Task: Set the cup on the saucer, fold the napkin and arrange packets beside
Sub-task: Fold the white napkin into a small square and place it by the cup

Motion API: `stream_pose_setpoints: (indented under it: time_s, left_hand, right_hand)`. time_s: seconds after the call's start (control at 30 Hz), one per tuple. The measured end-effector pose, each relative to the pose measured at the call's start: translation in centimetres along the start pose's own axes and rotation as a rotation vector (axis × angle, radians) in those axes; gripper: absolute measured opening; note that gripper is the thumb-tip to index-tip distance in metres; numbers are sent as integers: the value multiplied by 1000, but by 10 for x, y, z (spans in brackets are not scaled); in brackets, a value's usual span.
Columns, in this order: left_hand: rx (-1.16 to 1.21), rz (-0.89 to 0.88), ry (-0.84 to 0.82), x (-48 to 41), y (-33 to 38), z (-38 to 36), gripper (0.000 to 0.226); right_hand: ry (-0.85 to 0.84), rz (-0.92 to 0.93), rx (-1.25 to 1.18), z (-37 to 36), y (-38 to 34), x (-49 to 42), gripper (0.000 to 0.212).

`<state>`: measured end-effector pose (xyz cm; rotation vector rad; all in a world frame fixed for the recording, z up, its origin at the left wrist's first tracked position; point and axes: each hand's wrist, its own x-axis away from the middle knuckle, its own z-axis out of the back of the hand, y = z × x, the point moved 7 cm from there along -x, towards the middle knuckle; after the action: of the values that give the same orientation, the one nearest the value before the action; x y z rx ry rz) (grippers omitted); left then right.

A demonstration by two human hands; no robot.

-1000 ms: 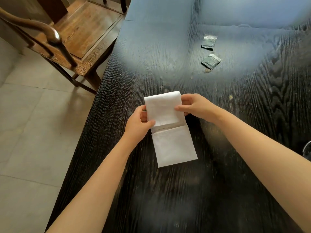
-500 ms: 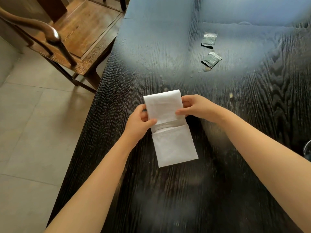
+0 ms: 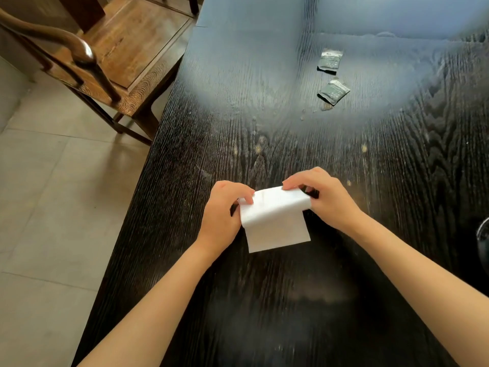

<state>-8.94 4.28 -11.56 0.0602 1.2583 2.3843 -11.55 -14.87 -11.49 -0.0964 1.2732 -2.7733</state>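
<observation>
A brown wooden chair [image 3: 105, 64] stands at the far left beside the black grained wooden table [image 3: 264, 300]. The left hand [image 3: 225, 215] pinches the left edge of the white paper napkin [image 3: 275, 221], which lies mid-table, its far flap lifted over the near half. The right hand [image 3: 325, 197] pinches the right corner. Uneven pulls could skew the crease. Two dark green foil packets [image 3: 334, 89] lie well apart, beyond. No cup or saucer can be made out.
</observation>
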Motion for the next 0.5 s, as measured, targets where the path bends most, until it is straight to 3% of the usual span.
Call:
stream_pose_setpoints:
  time_s: [0.2,0.5]
  left_hand:
    - [-104,-140,-9,19,0,-7,22]
    - [-170,-136,-157,29,-12,-18,13]
  right_hand:
    - [76,192,167,-10,3,23,24]
    - [38,327,417,-20,-1,43,33]
